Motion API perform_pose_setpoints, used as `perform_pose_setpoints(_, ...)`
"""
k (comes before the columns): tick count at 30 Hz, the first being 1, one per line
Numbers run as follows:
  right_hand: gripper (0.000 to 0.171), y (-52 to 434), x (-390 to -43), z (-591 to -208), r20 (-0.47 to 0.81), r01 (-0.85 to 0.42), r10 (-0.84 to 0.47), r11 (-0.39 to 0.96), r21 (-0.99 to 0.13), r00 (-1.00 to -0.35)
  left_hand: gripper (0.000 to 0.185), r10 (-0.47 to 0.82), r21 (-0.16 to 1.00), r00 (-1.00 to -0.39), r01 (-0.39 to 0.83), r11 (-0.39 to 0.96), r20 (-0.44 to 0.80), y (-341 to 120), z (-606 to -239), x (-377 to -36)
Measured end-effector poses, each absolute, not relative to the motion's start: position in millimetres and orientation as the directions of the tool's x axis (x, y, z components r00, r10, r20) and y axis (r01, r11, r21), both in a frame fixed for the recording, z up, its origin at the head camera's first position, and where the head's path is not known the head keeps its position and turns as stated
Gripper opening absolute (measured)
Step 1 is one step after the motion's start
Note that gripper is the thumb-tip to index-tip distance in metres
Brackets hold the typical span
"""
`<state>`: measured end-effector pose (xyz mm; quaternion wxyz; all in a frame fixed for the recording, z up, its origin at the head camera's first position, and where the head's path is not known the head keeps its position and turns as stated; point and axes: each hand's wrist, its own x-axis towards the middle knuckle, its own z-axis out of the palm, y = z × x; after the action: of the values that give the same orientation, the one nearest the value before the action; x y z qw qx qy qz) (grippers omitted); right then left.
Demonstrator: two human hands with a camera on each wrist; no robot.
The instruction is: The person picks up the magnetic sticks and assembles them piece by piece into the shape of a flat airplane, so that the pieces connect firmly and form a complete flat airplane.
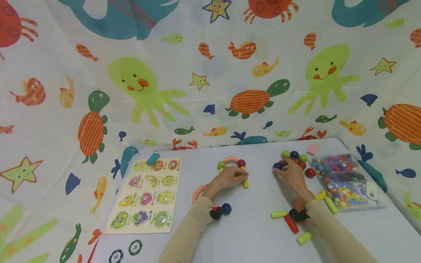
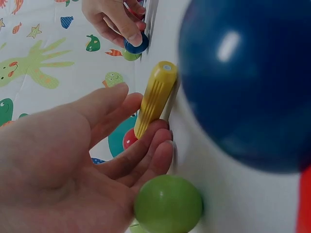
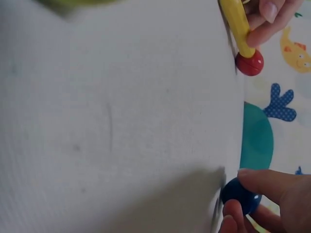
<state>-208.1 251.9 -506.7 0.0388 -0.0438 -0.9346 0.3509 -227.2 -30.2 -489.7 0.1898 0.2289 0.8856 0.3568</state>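
With thumb and fingers, my left hand (image 1: 227,179) holds a yellow ridged stick (image 2: 154,99) at the table top. The stick's far end meets a red ball (image 3: 250,63). That ball and a green ball (image 1: 221,166) sit at the two ends of a salmon-coloured arch (image 1: 231,159). Further right, my right hand (image 1: 291,175) pinches a dark blue ball (image 3: 240,195) close over the table. Beyond its fingers lie several green, red and blue balls, among them a red ball (image 1: 310,172). Below my left wrist rests another blue ball (image 1: 226,208).
A fruit puzzle board (image 1: 152,217) lies left, with a teal block (image 1: 152,159) on it. Two numbered chips, including a green one (image 1: 135,247), are in front. A clear bead box (image 1: 348,182) stands right. Near my right forearm are a red stick (image 1: 291,223) and several green sticks.
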Motion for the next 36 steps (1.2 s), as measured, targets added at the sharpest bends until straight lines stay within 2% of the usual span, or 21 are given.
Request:
perform_pose_setpoints(12,0.041,233,-196,-494,-0.048,-0.001,-0.046,0.730,-0.683,-0.998,0.028,0.556,0.705,-0.819,0.310,0.637,-0.142,-29,-488,-227)
perform_pose_setpoints(20,0.037,208,-172,-486,-0.069,-0.053,-0.146,0.696,-0.716,-0.987,0.029,0.548,0.692,-0.824,0.311,0.651,-0.146,-28,-488,-228)
perform_pose_setpoints(26,0.035,189,-156,-488,-0.118,-0.047,-0.195,0.677,-0.734,-0.974,0.028,0.557,0.692,-0.822,0.334,0.640,-0.117,-28,-489,-229)
perform_pose_setpoints(36,0.034,174,-152,-491,-0.108,-0.054,-0.202,0.663,-0.747,-0.973,0.028,0.566,0.694,-0.819,0.353,0.627,-0.096,-27,-487,-228)
